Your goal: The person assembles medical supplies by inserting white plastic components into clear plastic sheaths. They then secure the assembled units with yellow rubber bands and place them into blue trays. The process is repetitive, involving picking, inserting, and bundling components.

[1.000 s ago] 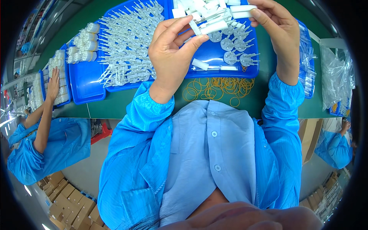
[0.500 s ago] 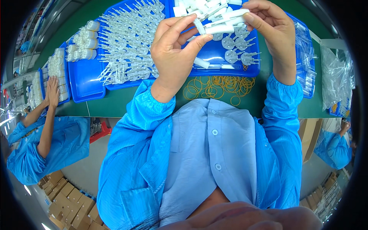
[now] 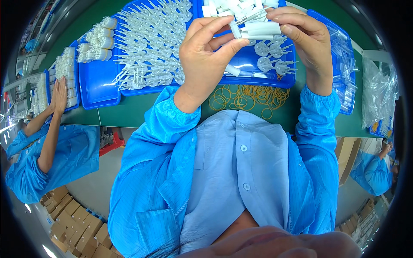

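Note:
My left hand [image 3: 204, 58] is closed on a white disc-based part [image 3: 235, 30], its disc edge-on between thumb and fingers and its thin prongs pointing right. White tubes [image 3: 263, 29] sit over some prongs; other prongs show bare and metallic. My right hand [image 3: 303, 41] has thumb and fingers pinched at the tubes' right end, partly hiding what they grip. Both hands are above a blue tray holding similar pronged discs [image 3: 282, 67] near its right side. Loose white tubes [image 3: 211, 9] are heaped in the tray behind my hands.
A blue tray of many pronged white parts [image 3: 148, 47] stands left, beside another blue tray [image 3: 100, 88] with white bundles [image 3: 101, 41]. Yellow rubber bands [image 3: 254, 98] lie near me. Rightward are clear plastic pieces [image 3: 340, 64] and plastic bags [image 3: 378, 86]. A co-worker's hands [image 3: 59, 96] are far left.
The right-hand tube, tilted and apart before, now lies level alongside the other tube on the prongs. Both hands appear slightly lower and further right in view, as does the whole bench.

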### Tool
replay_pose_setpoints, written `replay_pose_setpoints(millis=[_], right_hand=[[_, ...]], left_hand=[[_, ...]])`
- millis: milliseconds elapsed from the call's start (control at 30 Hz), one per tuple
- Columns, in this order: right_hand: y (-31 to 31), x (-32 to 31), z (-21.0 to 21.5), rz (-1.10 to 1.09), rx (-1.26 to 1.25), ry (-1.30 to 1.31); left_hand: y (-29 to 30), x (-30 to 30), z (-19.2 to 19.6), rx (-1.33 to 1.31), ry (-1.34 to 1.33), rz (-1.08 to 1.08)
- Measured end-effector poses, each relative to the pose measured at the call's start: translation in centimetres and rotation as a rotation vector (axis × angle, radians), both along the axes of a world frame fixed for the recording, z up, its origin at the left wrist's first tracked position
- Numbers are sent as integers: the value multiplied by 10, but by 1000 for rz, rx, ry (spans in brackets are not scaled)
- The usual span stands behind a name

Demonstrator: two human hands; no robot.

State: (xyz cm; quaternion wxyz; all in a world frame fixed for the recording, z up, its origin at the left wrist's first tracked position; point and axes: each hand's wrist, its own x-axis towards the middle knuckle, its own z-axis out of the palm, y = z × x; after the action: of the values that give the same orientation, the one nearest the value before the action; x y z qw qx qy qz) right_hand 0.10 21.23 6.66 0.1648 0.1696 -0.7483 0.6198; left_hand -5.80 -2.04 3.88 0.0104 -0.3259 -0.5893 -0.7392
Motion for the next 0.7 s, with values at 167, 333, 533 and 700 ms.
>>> replay_pose_setpoints(millis=[167, 333, 533, 700], right_hand=[[-4, -7, 2, 17, 95, 87], [-25, 4, 19, -217, 188, -39], [-5, -17, 22, -468, 140, 150], [71, -71, -12, -654, 694, -33]], left_hand=[[-2, 2, 2, -54, 39, 6], [-1, 4, 2, 0, 11, -3], [-3, 0, 2, 175, -283, -119], [-4, -3, 8, 157, -314, -96]])
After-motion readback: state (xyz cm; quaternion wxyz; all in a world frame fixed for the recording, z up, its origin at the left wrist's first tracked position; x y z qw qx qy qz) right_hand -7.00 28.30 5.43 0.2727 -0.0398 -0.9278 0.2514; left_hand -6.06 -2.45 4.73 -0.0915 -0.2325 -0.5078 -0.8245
